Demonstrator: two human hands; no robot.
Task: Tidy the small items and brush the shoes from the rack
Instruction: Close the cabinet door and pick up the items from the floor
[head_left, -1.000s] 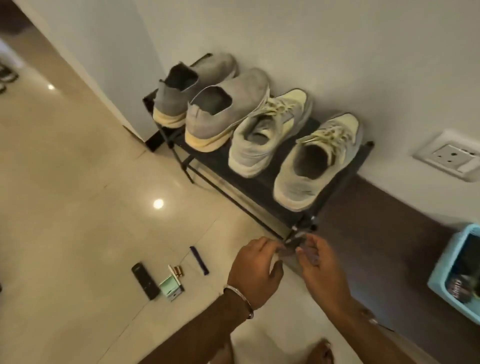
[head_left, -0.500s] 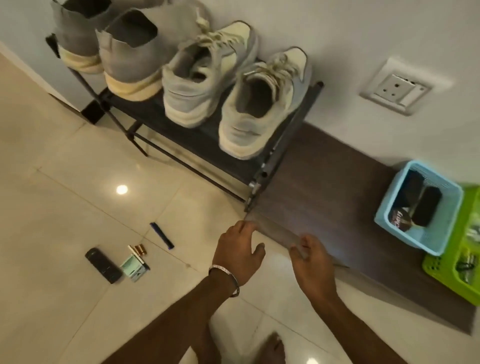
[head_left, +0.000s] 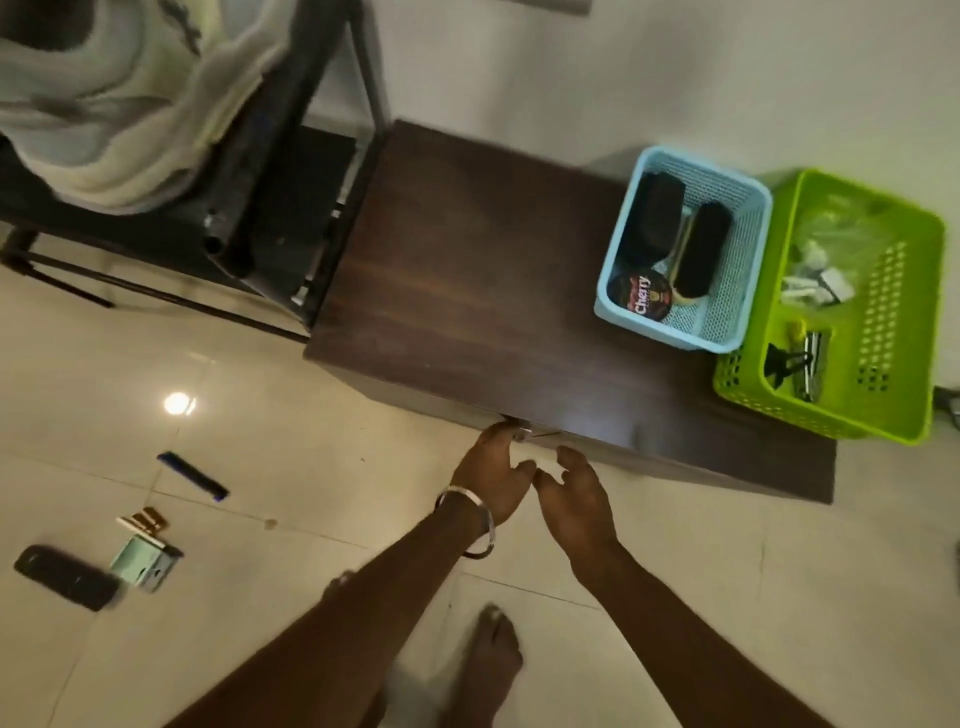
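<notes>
My left hand (head_left: 493, 475), with a metal bangle on its wrist, is at the front edge of the low dark wooden table (head_left: 467, 270) and pinches a small shiny metal item (head_left: 522, 432) at its fingertips. Just beside it my right hand (head_left: 574, 499) hangs with loosely bent fingers and holds nothing. On the floor to the left lie a blue comb-like stick (head_left: 192, 475), small brown batteries (head_left: 148, 519), a mint-green box (head_left: 141, 562) and a black handset (head_left: 65, 577). A pale shoe (head_left: 119, 104) sits on the black rack (head_left: 270, 171), blurred.
On the table's right end stand a light blue basket (head_left: 727, 332) with two black brushes (head_left: 701, 249) and a Cherry polish tin (head_left: 640, 295), and a green basket (head_left: 904, 322) with small items. My bare foot (head_left: 491, 660) is on the glossy tiles below.
The view has swung right and down, so the rack moved to the upper left and the baskets came fully into sight. Both hands moved from the rack's corner to the table's front edge.
</notes>
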